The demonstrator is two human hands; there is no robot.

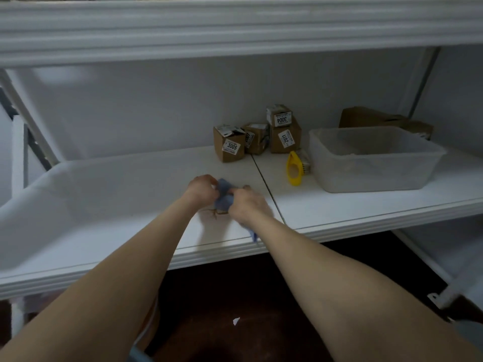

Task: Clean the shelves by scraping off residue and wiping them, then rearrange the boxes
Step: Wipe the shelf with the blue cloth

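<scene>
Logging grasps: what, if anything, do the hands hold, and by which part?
Both hands hold the bunched blue cloth: the left hand at its left side, the right hand at its right.

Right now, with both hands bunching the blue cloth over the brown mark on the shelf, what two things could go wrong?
1. The brown residue under the blue cloth looks stuck on; wiping may only smear it across the shelf.
2. A wide stroke by the right hand or left hand could knock the yellow-handled brush or the stacked boxes behind.

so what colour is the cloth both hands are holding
Blue; the cloth shows best in the head view.
</scene>
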